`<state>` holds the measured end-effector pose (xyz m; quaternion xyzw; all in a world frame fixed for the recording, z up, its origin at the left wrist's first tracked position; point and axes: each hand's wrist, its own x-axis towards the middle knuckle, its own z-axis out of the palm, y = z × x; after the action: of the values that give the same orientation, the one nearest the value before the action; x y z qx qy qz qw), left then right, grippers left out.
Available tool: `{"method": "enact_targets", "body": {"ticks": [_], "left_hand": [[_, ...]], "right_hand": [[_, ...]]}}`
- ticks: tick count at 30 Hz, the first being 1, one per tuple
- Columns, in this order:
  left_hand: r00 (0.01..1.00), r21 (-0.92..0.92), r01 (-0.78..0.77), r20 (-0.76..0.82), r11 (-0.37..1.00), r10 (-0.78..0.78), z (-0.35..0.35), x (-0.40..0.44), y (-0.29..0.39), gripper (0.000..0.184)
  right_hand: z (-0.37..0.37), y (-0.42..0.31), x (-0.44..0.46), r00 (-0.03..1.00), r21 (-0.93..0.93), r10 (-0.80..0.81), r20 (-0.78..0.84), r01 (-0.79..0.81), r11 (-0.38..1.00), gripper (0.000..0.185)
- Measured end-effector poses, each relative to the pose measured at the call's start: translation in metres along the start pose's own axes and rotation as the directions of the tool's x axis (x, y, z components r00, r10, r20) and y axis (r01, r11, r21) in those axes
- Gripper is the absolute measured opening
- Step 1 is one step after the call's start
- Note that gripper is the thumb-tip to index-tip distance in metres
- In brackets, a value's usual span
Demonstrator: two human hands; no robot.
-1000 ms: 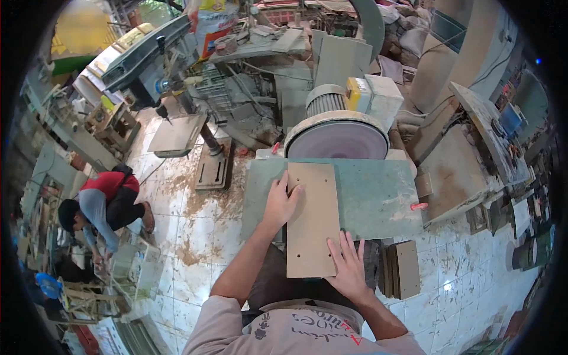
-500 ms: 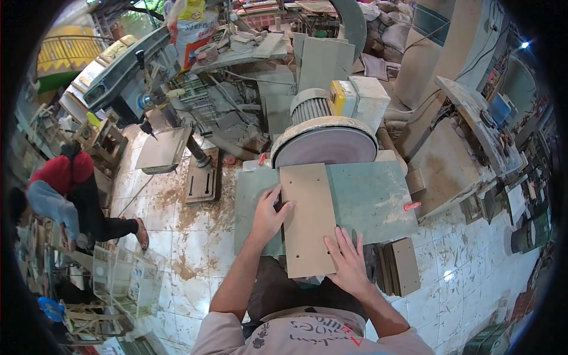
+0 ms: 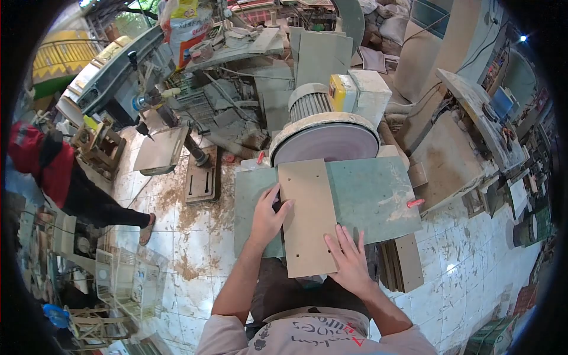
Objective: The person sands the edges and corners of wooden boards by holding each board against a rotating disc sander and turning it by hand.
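A tan rectangular board (image 3: 309, 219) with small holes near its corners lies on the green worktable (image 3: 376, 201), its far end at the disc sander's round face (image 3: 325, 142). My left hand (image 3: 270, 214) grips the board's left edge, thumb on top and fingers along the side. My right hand (image 3: 350, 257) lies on the board's lower right edge with its fingers spread. The board's near end overhangs the table above my lap.
Stacked boards (image 3: 402, 263) stand below the table at the right. A drill press (image 3: 157, 139) is at the left. Another person (image 3: 53, 171) stands far left near a white plastic crate (image 3: 131, 284). A red clamp handle (image 3: 415, 203) sticks out at the table's right.
The other person has risen from a crouch and moved left. The view has shifted slightly. Both my hands keep their places on the board, whose far end now sits slightly farther left in view.
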<state>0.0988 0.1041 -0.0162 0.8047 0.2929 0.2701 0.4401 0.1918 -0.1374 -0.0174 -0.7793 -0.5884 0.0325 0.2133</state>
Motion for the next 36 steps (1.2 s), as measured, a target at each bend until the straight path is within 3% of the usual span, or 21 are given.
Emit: {"method": "enact_targets", "body": {"ticks": [20,36], "left_hand": [[0.998,-0.023,-0.038,0.056,0.999,0.039,-0.002,0.005,-0.015,0.06],[0.988,0.06,-0.057,0.149,0.997,0.047,-0.005,0.009,-0.016,0.063]], "right_hand": [[0.003,0.001,0.0,1.0,0.006,0.012,0.009,-0.012,1.0,0.079],[0.002,0.004,-0.002,0.999,-0.04,0.032,0.006,-0.031,0.999,0.081]]}}
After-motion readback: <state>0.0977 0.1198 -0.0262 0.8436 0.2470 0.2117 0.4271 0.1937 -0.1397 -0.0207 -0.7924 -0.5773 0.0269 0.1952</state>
